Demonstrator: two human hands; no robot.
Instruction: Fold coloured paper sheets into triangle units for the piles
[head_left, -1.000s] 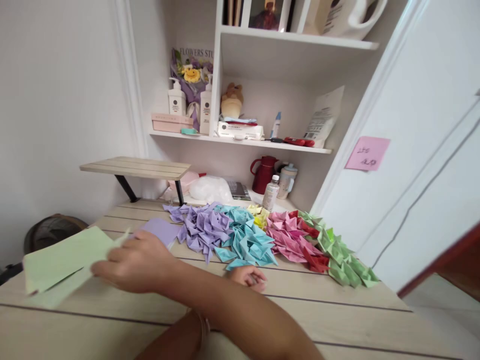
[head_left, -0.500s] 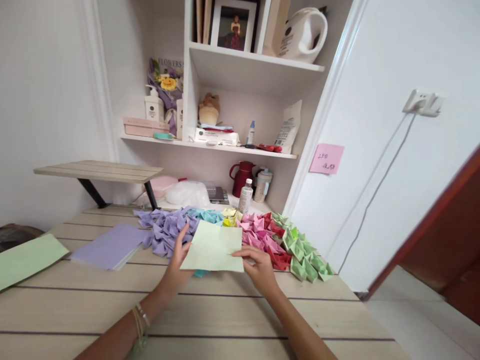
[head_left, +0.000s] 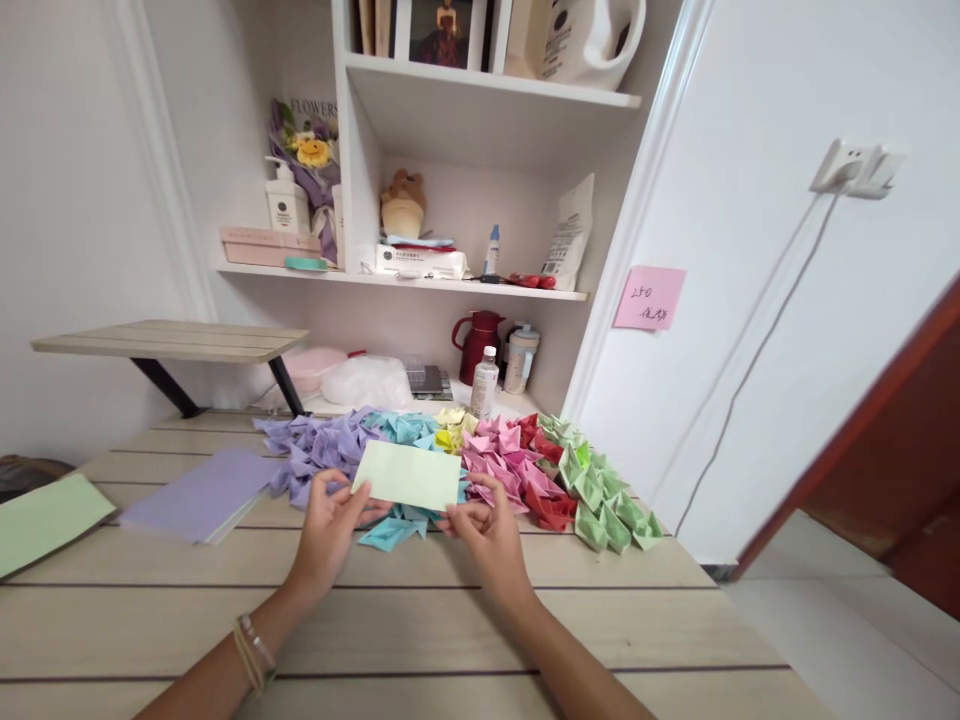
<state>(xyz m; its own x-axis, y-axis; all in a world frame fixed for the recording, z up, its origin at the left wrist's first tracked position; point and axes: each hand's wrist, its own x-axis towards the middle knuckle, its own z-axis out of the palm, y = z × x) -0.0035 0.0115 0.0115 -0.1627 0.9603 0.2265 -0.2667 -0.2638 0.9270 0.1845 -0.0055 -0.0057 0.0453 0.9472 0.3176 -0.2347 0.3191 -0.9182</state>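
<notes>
A pale green sheet of paper (head_left: 409, 475) is held up above the table between both hands. My left hand (head_left: 330, 530) pinches its lower left corner between thumb and fingers. At the lower right corner, my right hand (head_left: 484, 525) grips it the same way. Whether the sheet is folded or only tilted I cannot tell. Behind it lie folded paper boats in color groups: purple boats (head_left: 319, 450), blue boats (head_left: 390, 533), yellow boats (head_left: 454, 432), pink boats (head_left: 491, 455), red boats (head_left: 551, 510) and green boats (head_left: 600, 490).
Left on the table are a stack of purple paper (head_left: 199, 495) and green paper (head_left: 52, 520). A small raised wooden shelf (head_left: 172, 340) stands at the back left. Behind the boats are a bottle (head_left: 485, 385), a red jug (head_left: 480, 345) and a light cup (head_left: 521, 360).
The green sheet now shows a shorter face. My left hand has shifted left and my right hand has moved to the sheet's lower corner. The camera view has also shifted slightly.
</notes>
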